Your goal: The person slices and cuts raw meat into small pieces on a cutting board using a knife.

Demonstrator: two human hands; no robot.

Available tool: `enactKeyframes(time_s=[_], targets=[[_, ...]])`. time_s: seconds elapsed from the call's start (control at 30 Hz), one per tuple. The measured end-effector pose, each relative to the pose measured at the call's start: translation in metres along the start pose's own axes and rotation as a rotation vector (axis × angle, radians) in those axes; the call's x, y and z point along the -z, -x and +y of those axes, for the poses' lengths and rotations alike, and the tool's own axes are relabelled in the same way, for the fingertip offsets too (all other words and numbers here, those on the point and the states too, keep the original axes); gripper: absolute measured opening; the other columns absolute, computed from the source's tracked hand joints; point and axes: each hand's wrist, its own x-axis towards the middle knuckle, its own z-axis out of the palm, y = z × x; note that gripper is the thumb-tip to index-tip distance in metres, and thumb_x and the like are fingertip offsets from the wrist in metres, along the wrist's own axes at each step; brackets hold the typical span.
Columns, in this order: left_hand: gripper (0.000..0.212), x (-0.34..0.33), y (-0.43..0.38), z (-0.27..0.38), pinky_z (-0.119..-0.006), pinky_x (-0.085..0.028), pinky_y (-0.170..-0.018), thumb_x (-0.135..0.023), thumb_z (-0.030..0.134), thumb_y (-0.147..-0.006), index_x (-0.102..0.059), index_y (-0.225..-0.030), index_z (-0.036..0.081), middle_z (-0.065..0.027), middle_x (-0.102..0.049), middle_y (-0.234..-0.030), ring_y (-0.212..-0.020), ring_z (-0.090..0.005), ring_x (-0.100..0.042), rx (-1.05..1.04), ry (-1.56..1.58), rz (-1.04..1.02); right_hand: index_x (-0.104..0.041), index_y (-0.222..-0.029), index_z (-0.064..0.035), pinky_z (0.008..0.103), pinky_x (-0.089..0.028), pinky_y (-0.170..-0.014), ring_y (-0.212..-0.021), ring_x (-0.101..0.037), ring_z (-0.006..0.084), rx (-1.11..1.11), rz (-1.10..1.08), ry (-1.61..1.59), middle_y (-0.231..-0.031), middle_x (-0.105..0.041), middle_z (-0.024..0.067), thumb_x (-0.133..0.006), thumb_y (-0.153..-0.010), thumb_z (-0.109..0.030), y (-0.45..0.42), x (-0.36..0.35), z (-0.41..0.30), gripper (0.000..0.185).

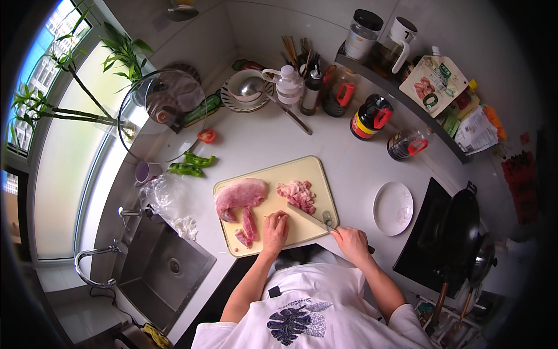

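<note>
A kitchen knife [308,217] is held by its dark handle in my right hand [351,244], at the near right edge of a cream cutting board [261,172]. The blade points left and away, its tip at the near side of a heap of sliced raw meat [298,195]. My left hand [276,228] rests on the board with curled fingers, left of the blade; whether anything is under the fingertips is hidden. A large piece of raw meat [241,194] lies at the board's left, with smaller strips [249,224] on its near side.
A white oval plate [393,208] sits right of the board, beside a black cooktop with a wok [462,222]. Green peppers [186,169], a tomato half [206,135] and a plastic bag [163,192] lie left, above the sink [174,267]. Sauce bottles [368,120] and a ladle [290,111] stand or lie behind.
</note>
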Motion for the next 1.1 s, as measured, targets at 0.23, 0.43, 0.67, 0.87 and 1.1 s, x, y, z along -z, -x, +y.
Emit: enactKeyframes(time_s=[0.23, 0.43, 0.67, 0.87, 1.1], targets=[[0.036, -0.004, 0.003, -0.005, -0.042, -0.050, -0.091, -0.067, -0.003, -0.077, -0.064, -0.112, 0.005, -0.0116, -0.063, -0.113, -0.105, -0.0320, -0.059, 0.019, 0.036, -0.005, -0.066, -0.084, -0.0046, 0.0504, -0.051, -0.064, -0.071, -0.066, 0.0398, 0.022, -0.016, 0.011, -0.075, -0.066, 0.0168, -0.062, -0.097, -0.031, -0.002, 0.005, -0.028, 0.030], [0.034, -0.004, 0.002, -0.003, -0.042, -0.050, -0.090, -0.067, -0.004, -0.078, -0.063, -0.110, 0.005, -0.0124, -0.063, -0.110, -0.103, -0.0329, -0.059, 0.022, 0.068, 0.012, -0.066, -0.087, -0.0057, 0.0511, -0.053, -0.065, -0.072, -0.068, 0.0374, 0.037, -0.087, 0.088, -0.077, -0.068, 0.0149, -0.060, -0.097, -0.032, 0.000, -0.004, -0.027, 0.029], [0.031, -0.006, 0.004, -0.005, -0.042, -0.051, -0.088, -0.067, -0.004, -0.078, -0.063, -0.107, 0.004, -0.0130, -0.063, -0.109, -0.102, -0.0335, -0.059, 0.065, 0.038, 0.019, -0.064, -0.087, -0.0056, 0.0496, -0.054, -0.065, -0.070, -0.070, 0.0378, 0.111, -0.067, 0.093, -0.076, -0.068, 0.0168, -0.060, -0.097, -0.028, -0.025, -0.029, -0.043, 0.025], [0.031, -0.004, 0.004, -0.004, -0.043, -0.051, -0.087, -0.068, -0.004, -0.077, -0.063, -0.107, 0.003, -0.0131, -0.063, -0.108, -0.100, -0.0338, -0.059, 0.071, 0.076, 0.038, -0.064, -0.089, -0.0056, 0.0513, -0.054, -0.065, -0.070, -0.069, 0.0390, 0.048, -0.129, 0.101, -0.075, -0.067, 0.0179, -0.059, -0.098, -0.031, -0.005, -0.018, -0.019, 0.027], [0.031, -0.003, 0.004, -0.002, -0.042, -0.051, -0.087, -0.068, -0.005, -0.079, -0.064, -0.109, 0.003, -0.0127, -0.063, -0.108, -0.100, -0.0334, -0.059, 0.073, 0.091, 0.009, -0.064, -0.090, -0.0071, 0.0487, -0.056, -0.063, -0.071, -0.071, 0.0360, 0.134, -0.059, 0.078, -0.074, -0.068, 0.0170, -0.059, -0.097, -0.029, -0.041, -0.045, -0.048, 0.024]])
